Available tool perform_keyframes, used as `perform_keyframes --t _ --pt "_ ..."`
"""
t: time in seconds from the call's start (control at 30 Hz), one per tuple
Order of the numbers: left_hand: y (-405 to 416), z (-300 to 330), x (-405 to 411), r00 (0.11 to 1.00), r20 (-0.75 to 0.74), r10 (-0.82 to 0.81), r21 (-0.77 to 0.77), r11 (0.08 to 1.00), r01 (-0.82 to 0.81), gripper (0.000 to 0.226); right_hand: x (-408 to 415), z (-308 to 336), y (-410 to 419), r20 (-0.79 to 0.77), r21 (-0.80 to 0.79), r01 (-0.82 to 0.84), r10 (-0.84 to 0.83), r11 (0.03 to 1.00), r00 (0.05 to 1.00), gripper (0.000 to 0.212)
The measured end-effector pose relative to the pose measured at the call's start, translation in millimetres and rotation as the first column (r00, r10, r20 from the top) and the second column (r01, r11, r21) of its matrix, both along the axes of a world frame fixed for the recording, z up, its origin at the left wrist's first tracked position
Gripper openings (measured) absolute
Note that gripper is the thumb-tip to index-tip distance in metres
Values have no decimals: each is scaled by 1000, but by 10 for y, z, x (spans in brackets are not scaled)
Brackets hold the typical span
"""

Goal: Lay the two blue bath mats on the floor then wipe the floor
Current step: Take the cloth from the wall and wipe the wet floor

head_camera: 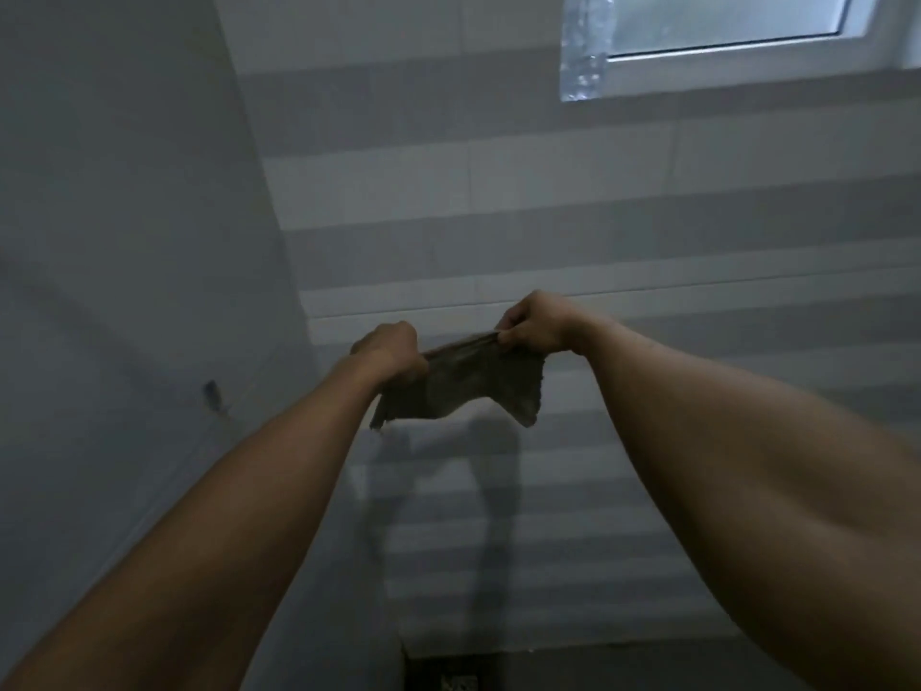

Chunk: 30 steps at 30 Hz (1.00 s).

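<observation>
Both arms reach out toward the wall; left hand point(391, 354) and right hand point(533, 324) grip a dark cloth point(463, 386) stretched sideways between them, corners hanging down

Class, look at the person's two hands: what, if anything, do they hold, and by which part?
Both hold one small dark cloth, stretched between them: the left hand grips its left end, the right hand pinches its upper right corner; the rest hangs loose.
</observation>
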<state>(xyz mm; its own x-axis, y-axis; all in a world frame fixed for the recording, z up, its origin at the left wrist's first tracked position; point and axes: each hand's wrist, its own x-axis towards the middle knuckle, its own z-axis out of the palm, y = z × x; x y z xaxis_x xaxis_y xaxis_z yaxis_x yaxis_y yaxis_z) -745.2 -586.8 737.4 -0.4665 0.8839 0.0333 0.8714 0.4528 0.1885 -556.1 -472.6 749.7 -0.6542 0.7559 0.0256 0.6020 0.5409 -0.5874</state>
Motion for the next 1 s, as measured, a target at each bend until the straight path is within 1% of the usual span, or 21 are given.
perform_keyframes --t 0.07,0.13,0.23,0.37,0.47,0.53,0.67,0.73,0.83,1.0 --pt "216 -168 171 997 -23 -70 -3 998 70 18 313 -139 50 -8 -32 73 -74 997 997 3" --pt "417 -332 360 988 -34 -148 -38 988 147 18 634 -284 77 -31 -76 148 -150 986 988 2" --pt "679 -612 681 970 -54 -238 -105 967 232 16 1143 -527 98 -32 -115 292 -297 950 954 6" --pt "1021 -1089 1226 920 -31 -390 -134 914 383 18 1833 -990 92 41 -171 468 -468 867 883 10" --pt "1228 -1494 1625 861 -42 -507 -108 859 500 21 2265 -1408 90 87 -199 579 -574 791 814 6" --pt "1366 -1778 1858 821 -5 -571 -87 818 569 19 2522 -1680 107 122 -229 637 -628 736 769 6" --pt "1664 -2385 2307 787 193 -586 -42 797 603 24 2970 -2273 199 206 -276 712 -684 646 700 7" --pt "1782 -2728 2497 761 266 -591 -43 782 622 24 3147 -2620 263 243 -289 745 -707 602 665 8" --pt "1948 -3330 2696 726 306 -616 -99 738 668 24 3344 -3207 366 321 -316 778 -711 543 626 16" --pt "2199 -4487 2864 725 349 -595 -176 718 674 21 3479 -4360 561 411 -397 762 -643 512 646 19"
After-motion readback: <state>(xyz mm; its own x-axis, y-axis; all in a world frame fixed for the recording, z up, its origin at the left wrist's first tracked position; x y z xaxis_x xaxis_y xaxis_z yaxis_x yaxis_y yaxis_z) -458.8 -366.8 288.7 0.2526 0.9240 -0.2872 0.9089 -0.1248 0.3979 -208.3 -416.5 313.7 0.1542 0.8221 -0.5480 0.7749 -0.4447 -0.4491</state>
